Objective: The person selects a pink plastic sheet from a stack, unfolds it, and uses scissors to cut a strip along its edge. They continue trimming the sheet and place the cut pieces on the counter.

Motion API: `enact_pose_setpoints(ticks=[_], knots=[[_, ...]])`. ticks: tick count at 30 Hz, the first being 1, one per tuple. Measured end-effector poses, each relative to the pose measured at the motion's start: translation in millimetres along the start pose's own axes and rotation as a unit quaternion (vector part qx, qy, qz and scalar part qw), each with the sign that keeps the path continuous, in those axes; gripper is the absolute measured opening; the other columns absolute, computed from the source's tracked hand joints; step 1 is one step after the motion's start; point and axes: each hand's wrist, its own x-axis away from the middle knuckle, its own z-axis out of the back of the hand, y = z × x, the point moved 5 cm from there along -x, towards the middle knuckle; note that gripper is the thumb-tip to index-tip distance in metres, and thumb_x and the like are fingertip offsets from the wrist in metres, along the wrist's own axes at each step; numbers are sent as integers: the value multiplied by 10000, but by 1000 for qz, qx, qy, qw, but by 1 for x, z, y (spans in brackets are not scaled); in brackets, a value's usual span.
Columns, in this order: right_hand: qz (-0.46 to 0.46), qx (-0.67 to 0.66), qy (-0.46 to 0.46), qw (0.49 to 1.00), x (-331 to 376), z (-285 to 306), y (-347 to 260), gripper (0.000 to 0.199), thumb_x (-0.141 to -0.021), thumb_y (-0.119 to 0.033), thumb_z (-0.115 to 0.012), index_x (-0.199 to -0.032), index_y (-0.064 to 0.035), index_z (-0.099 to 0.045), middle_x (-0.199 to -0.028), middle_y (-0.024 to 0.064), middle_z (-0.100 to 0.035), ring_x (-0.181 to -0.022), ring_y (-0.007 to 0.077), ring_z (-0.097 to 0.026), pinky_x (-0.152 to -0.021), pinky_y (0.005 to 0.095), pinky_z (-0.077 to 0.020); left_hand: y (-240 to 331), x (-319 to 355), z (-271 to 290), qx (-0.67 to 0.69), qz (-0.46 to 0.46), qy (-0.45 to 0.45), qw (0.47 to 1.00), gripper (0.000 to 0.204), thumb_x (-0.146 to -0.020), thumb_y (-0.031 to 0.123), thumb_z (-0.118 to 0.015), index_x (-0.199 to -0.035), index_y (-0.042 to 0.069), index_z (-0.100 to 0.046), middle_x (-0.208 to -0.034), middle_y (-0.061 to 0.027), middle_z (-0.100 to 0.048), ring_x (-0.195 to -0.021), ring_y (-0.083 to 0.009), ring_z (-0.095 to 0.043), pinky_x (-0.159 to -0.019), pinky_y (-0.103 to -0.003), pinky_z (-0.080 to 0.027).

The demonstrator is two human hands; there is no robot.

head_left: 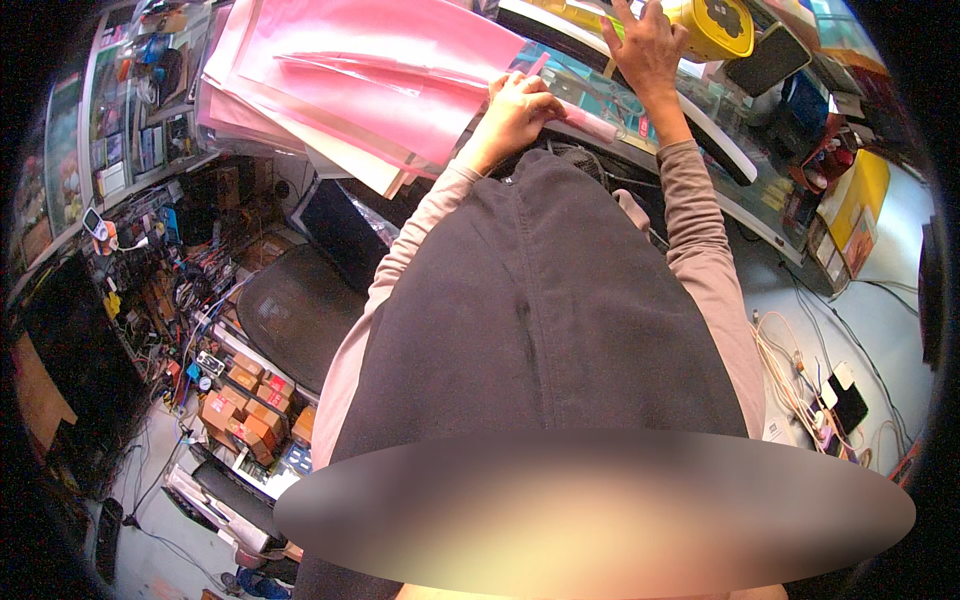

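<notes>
My left hand [521, 112] is closed with curled fingers at the right edge of a stack of pink plastic sheets [370, 45]. A rolled or folded piece of pink plastic [590, 122] sticks out from under it to the right. Further up and right, my right hand [650, 50] reaches over the glass counter with its fingers apart. It is next to a yellow container [715, 28] with a dark flower-shaped mark. A long yellow object [570, 12] lies just left of its fingertips. Whether those fingertips touch anything is hard to make out.
A dark tray-like object [768, 60] sits beyond the yellow container. On my left are a black chair seat [300, 315], small cardboard boxes [250, 405] and tangled cables. Glass-fronted shelves [150, 95] stand at the far left. Loose cables [785, 365] lie on the floor at right.
</notes>
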Motion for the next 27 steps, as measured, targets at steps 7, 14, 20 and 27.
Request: enact_pose_setpoints(ticks=[7,14,20,27], knots=[[-1,-12,-80,997,2,-16,5,605,-895,-380,-578,-1479,-260,-480,-1120,179,-537,-1032,327,-539,-900,505,-373,1,-1,1,-13,-6,1,1000,128,-796,136,-725,-862,242,-754,-925,30,-629,-982,-218,-569,-960,-406,-333],[-6,35,28,999,-10,-8,16,607,-912,-387,-575,-1486,-219,-470,-1064,174,-529,-987,331,-534,-875,501,-378,1,0,2,-3,-7,0,1000,118,-803,157,-734,-872,249,-755,-936,32,-627,-987,-215,-565,-963,-409,-330],[-12,-1,-6,1000,-6,-1,9,586,-913,-370,-579,-1468,-206,-488,-1060,177,-535,-994,323,-536,-869,491,-383,1,-1,2,4,-10,5,1000,96,-803,178,-741,-859,254,-758,-915,47,-627,-978,-206,-566,-957,-398,-335],[56,2,-34,998,3,-20,-11,598,-892,-353,-599,-1463,-216,-492,-1111,171,-547,-1018,311,-536,-872,505,-384,0,-1,1,-5,-11,8,1000,95,-802,176,-741,-853,255,-760,-909,47,-629,-971,-201,-567,-945,-397,-339]])
